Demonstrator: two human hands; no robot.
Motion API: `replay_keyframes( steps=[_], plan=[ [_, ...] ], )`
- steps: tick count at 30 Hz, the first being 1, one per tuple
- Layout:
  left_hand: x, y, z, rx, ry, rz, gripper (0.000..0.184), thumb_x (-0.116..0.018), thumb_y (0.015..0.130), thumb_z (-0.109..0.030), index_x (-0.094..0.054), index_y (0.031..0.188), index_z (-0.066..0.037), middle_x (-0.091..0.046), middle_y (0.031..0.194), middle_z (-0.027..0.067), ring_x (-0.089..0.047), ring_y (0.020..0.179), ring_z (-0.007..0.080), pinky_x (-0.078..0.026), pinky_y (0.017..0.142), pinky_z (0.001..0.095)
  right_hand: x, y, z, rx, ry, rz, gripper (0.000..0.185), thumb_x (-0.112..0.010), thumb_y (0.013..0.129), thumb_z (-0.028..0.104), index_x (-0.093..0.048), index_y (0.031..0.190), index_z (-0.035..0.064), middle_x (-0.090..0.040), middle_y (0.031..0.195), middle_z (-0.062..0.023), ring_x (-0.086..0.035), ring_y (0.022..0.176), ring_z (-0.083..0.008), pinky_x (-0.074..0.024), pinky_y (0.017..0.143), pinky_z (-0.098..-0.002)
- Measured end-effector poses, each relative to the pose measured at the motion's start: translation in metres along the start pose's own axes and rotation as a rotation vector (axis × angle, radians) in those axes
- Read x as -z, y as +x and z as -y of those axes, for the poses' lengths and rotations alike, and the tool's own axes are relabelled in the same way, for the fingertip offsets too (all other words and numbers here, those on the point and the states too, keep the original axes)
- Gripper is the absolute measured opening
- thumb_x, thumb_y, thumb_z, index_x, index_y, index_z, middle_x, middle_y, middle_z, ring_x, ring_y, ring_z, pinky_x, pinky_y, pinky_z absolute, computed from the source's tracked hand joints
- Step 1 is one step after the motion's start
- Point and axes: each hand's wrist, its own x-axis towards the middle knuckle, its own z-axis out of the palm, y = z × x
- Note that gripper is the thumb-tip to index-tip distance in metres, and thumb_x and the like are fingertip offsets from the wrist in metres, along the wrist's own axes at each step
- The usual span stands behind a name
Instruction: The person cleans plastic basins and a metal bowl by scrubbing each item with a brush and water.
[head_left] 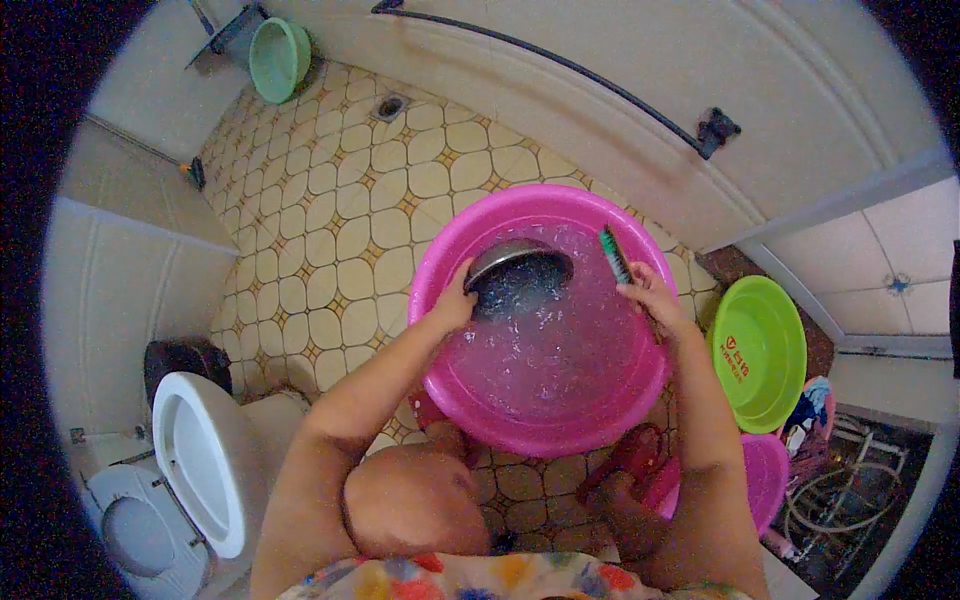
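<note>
A large pink basin (432,290) of sudsy water stands on the tiled floor in front of my knees. My left hand (457,296) grips the rim of a metal bowl (520,255), which is tilted and partly under the water at the basin's left side. My right hand (650,297) is closed round a scrubbing brush (613,254) with green and dark bristles, held over the right part of the basin. The brush and the bowl are apart. What lies beneath the cloudy water cannot be made out.
To the right stand a lime-green basin (763,340) and a smaller pink basin (765,480), with cloth (812,405) beside them. A toilet (205,465) is at the left. At the back are a pale green basin (279,62), a floor drain (391,107) and a wall rail (560,62).
</note>
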Motion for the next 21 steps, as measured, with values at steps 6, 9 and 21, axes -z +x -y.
replay_keyframes(
  steps=[6, 9, 21],
  plan=[
    [-0.001, 0.014, 0.005, -0.313, 0.150, 0.051, 0.067, -0.054, 0.073, 0.004, -0.031, 0.134, -0.012, -0.046, 0.122, 0.0217, -0.046, 0.112, 0.0348, -0.034, 0.098, 0.0370, -0.020, 0.024, 0.010, 0.167, 0.152, -0.045, 0.039, -0.063, 0.078, 0.018, -0.048, 0.111, 0.0048, -0.056, 0.098, -0.0056, -0.052, 0.091, -0.0164, -0.0413, 0.081, -0.0303],
    [0.002, 0.011, -0.016, -0.408, 0.211, -0.139, 0.064, -0.061, 0.073, -0.003, -0.034, 0.131, -0.007, -0.049, 0.117, 0.0199, -0.048, 0.107, 0.0350, -0.036, 0.096, 0.0376, -0.050, 0.017, 0.021, 0.092, 0.054, 0.000, 0.041, -0.063, 0.078, 0.020, -0.047, 0.112, 0.0041, -0.056, 0.098, -0.0065, -0.052, 0.091, -0.0166, -0.0410, 0.081, -0.0307],
    [-0.012, -0.024, -0.055, 0.430, -0.927, 0.179, 0.050, -0.042, 0.089, -0.046, -0.035, 0.120, -0.007, -0.050, 0.111, 0.0113, -0.049, 0.106, 0.0225, -0.039, 0.090, 0.0356, -0.103, 0.005, 0.013, -0.009, 0.215, 0.156, 0.038, -0.058, 0.082, 0.017, -0.043, 0.114, 0.0037, -0.057, 0.096, -0.0082, -0.060, 0.072, -0.0177, -0.0442, 0.070, -0.0285]
  ],
)
